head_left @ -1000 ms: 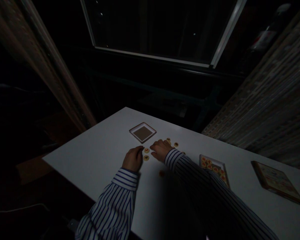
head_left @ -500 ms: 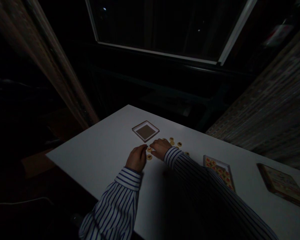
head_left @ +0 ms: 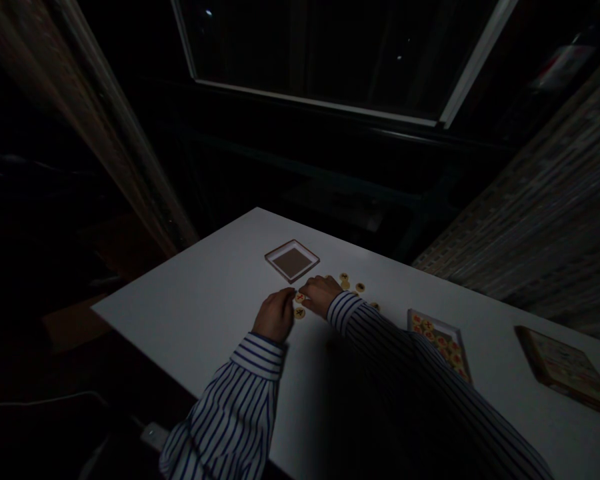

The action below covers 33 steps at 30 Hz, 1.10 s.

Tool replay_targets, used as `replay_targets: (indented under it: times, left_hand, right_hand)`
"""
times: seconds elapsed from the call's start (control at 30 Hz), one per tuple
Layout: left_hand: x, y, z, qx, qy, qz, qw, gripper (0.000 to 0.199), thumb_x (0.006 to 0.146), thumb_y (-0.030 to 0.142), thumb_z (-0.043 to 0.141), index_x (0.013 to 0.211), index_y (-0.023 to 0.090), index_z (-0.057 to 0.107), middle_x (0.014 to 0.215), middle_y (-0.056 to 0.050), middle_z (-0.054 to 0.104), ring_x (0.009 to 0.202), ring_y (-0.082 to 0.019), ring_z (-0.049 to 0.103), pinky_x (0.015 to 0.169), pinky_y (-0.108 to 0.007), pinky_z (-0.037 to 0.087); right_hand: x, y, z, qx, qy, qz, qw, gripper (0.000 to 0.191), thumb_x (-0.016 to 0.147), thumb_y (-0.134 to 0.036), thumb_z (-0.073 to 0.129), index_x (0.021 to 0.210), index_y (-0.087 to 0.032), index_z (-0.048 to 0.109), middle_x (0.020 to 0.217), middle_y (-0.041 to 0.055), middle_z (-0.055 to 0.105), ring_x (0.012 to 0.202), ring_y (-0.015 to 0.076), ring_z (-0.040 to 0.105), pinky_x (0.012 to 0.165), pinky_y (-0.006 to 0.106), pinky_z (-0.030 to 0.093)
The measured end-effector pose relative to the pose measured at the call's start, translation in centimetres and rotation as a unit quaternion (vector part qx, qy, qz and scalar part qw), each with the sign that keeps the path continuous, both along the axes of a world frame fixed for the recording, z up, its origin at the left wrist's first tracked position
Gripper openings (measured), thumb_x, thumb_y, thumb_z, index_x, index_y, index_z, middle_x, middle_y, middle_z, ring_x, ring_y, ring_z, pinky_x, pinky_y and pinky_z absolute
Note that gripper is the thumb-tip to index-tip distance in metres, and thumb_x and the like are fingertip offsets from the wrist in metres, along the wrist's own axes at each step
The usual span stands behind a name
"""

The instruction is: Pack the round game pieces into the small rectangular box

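Observation:
A round Chinese chess piece (head_left: 301, 298) with a red character lies between my two hands. My right hand (head_left: 321, 295) reaches in from the right, its thumb and forefinger curled about the piece's right edge. On the other side is my left hand (head_left: 275, 315), fingers drawn together, tips close to the piece's left edge; what they pinch, if anything, is hidden. Just below, a piece with a dark character (head_left: 299, 313) rests on the white table (head_left: 205, 293). Several more pieces (head_left: 360, 287) lie loose beyond my right hand and wrist, partly covered by them.
A shallow square box part (head_left: 293, 261) with a brown inside sits beyond my hands. Right of my right forearm stands a box (head_left: 441, 345) holding red-marked pieces. A flat patterned box (head_left: 567, 370) lies at far right. A bead-like curtain (head_left: 535, 193) hangs beyond the table's right side.
My hands and the pieces keep almost the same places. The view has shifted very slightly, and a white plug-like object has come clearer below the table's left edge.

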State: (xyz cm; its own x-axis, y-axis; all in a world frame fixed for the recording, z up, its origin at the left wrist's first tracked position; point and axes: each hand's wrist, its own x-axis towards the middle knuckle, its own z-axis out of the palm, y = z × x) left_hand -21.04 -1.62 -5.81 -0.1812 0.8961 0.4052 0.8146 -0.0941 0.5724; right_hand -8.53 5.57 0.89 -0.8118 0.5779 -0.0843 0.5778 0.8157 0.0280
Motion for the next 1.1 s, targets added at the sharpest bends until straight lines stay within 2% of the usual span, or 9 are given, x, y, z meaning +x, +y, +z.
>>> replay_targets:
  times: [0.73, 0.9, 1.1]
  left_hand:
    - [0.09, -0.23, 0.61, -0.007, -0.019, -0.002, 1.0, 0.03, 0.08, 0.025, 0.035, 0.103, 0.014, 0.052, 0.097, -0.009, 0.062, 0.092, -0.018, 0.056, 0.081, -0.032, 0.044]
    - [0.04, -0.29, 0.63, 0.002, -0.066, 0.002, 0.998, 0.031, 0.079, 0.026, 0.037, 0.105, 0.015, 0.05, 0.098, -0.009, 0.062, 0.093, -0.019, 0.056, 0.082, -0.034, 0.044]
    - [-0.02, -0.29, 0.58, 0.016, -0.186, -0.015, 0.982, 0.032, 0.078, 0.027, 0.041, 0.108, 0.017, 0.048, 0.094, -0.007, 0.063, 0.089, -0.018, 0.058, 0.081, -0.034, 0.045]
  right_hand:
    - [-0.2, 0.02, 0.08, -0.006, 0.007, 0.003, 1.0, 0.028, 0.079, -0.031, 0.038, 0.096, -0.018, 0.056, 0.099, 0.0083, 0.057, 0.094, 0.0216, 0.05, 0.075, 0.036, 0.035]
    - [-0.08, 0.01, 0.2, 0.004, 0.014, 0.003, 1.0, 0.03, 0.081, -0.034, 0.034, 0.094, -0.018, 0.055, 0.098, 0.0086, 0.058, 0.091, 0.0207, 0.05, 0.075, 0.035, 0.033]
    - [0.15, -0.11, 0.57, 0.015, 0.031, 0.009, 0.999, 0.029, 0.081, -0.036, 0.033, 0.093, -0.019, 0.054, 0.097, 0.0074, 0.059, 0.091, 0.0205, 0.051, 0.076, 0.035, 0.032]
